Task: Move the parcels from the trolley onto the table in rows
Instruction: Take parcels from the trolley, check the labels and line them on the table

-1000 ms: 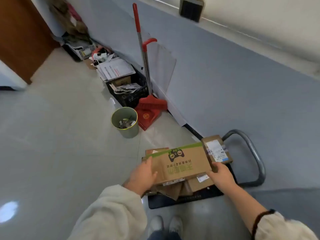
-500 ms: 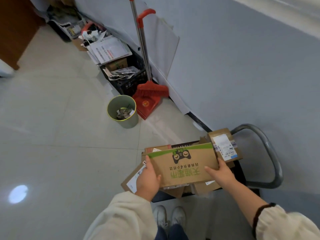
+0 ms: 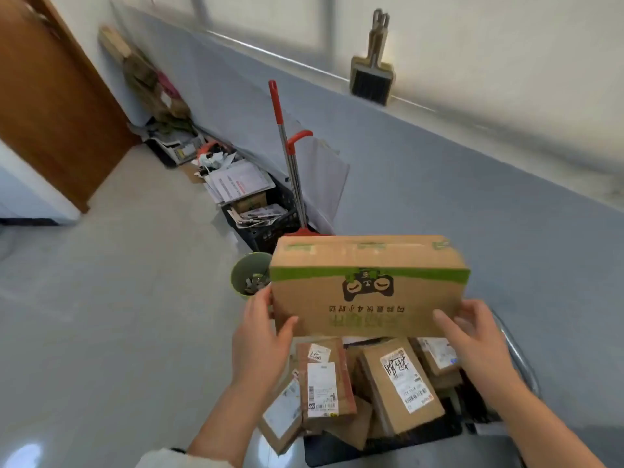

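Box (image 3: 368,298) of brown cardboard with a green stripe is hovering above the trolley (image 3: 337,449), held at both ends. The left grip (image 3: 260,346) is clasping its left end, thumb pressing the near face; the right grip (image 3: 479,339) is clasping the right end likewise. Smaller labelled parcels (image 3: 398,383) are lying heaped on the trolley below; a green bin (image 3: 241,276) is standing on the floor (image 3: 118,315) beyond.

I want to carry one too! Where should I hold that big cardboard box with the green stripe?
Probably best to hold the cardboard box by its two short ends, one hand coming from each side. It is wide, too long for one hand. The left hand and right hand hold it so: thumbs on the front face, fingers round the ends.
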Available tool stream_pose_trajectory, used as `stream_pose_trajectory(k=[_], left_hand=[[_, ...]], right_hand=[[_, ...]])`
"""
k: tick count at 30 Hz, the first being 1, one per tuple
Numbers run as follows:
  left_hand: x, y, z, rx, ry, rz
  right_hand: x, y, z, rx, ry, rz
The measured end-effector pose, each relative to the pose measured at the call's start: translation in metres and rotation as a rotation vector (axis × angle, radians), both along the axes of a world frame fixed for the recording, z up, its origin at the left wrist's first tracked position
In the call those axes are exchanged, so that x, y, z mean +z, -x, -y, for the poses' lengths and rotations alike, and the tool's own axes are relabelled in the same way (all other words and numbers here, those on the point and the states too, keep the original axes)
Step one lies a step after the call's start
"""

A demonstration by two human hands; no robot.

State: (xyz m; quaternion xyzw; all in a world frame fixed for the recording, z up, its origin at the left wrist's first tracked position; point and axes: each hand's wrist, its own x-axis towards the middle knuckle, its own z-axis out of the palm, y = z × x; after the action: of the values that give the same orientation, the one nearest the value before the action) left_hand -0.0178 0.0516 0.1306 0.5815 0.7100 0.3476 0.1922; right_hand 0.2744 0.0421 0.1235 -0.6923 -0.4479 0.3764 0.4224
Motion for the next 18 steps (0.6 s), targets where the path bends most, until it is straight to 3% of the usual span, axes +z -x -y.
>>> stream_pose_trajectory(k=[4,7,12,18], left_hand=[[0.065,0.014,0.009,-0.085,-0.170,0.527],[0.090,0.017,0.012,-0.107,-0.193,0.701],[0.115,0.018,0.015,-0.141,-0.174,0.669],[0.126,0.018,0.023,-0.233,-0.216,0.658]], right_hand=[[0.046,-0.001,-0.001,-0.082,-0.130,-0.313],[0.075,-0.006,0.002,-0.149,-0.092,-0.568],[0.097,-0.015,0.013,-0.022,-0.148,-0.396],[0.109,-0.027,0.029,0.110,-0.260,-0.376]])
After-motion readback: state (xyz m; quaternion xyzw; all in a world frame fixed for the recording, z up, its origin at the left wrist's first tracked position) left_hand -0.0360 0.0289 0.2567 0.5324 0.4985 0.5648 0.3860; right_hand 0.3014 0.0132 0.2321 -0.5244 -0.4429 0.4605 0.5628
